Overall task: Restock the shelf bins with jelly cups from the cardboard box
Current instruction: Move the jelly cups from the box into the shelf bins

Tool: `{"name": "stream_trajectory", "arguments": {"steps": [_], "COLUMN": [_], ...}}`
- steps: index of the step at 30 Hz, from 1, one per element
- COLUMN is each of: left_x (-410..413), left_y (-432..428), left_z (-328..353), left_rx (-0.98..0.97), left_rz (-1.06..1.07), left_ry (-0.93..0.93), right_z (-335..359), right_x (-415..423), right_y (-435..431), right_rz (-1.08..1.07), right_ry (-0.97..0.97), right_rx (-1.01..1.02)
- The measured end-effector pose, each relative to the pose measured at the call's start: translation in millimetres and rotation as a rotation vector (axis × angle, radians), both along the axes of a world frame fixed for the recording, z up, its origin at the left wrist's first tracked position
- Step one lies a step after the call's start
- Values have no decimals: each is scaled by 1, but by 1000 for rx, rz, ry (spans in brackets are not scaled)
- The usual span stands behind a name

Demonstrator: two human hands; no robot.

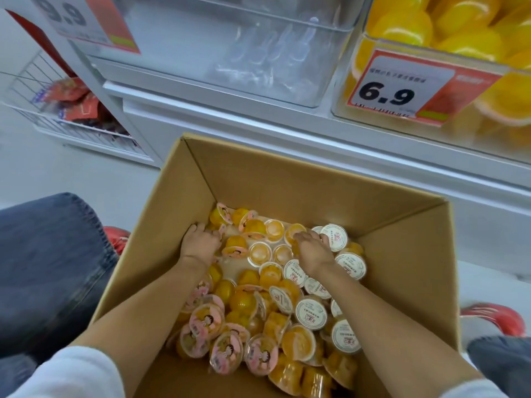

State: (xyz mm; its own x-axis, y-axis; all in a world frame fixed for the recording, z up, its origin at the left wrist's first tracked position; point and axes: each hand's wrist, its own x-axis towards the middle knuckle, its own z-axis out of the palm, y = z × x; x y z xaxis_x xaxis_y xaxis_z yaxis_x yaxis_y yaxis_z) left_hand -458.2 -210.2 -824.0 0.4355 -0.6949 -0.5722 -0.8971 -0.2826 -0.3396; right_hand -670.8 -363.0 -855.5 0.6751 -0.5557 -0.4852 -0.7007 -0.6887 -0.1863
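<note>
As both reach in cardboard box [287,182] | left hand [201,243] by left wall [155,242] — grip unclear | right hand [311,248] clutches jelly cup [293,233]

Left hand [201,243] and right hand [311,249] reach forward, well apart, palms down, fingers curled (grip unclear).

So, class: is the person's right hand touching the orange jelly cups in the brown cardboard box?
Touching. The head view shows the right hand on the orange plastic jelly cups in the brown cardboard box, its fingers curled over one.
</note>
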Motion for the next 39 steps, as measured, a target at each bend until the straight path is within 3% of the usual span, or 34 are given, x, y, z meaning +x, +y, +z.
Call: {"name": "stream_trajectory", "arguments": {"steps": [4,6,10,13,18,22,26,32,36,39], "left_x": [-3,-7,-22,-39,-71,-100,-125,-147,-148,-143], "left_y": [-2,-10,-33,-55,-84,-99,-118,-168,-209,-247], "left_z": [11,20,48,78,142,210,267,331,356,358], "left_rx": [-132,-249,-531,-566,-618,-651,-795,-1228,-1213,-1213], "left_rz": [133,297,922,1262,1201,1027,758,407,259,191], "left_ry": [72,180,723,1162,1387,1524,1509,1141,799,697], "right_z": [13,26,63,96,168,240,298,366,389,392], "right_x": [-2,1,11,9,-19,-51,-70,-87,-97,-104], "right_y": [1,3,5,1,-8,-15,-26,-60,-97,-138], "right_rz": [-81,-176,-595,-883,-958,-760,-688,-586,-643,-658], "right_ry": [-124,-191,-396,-603,-775,-927,-1046,-1214,-1232,-1119], "right_rx": [9,37,346,584,691,617,331,-89,-227,-453]}}
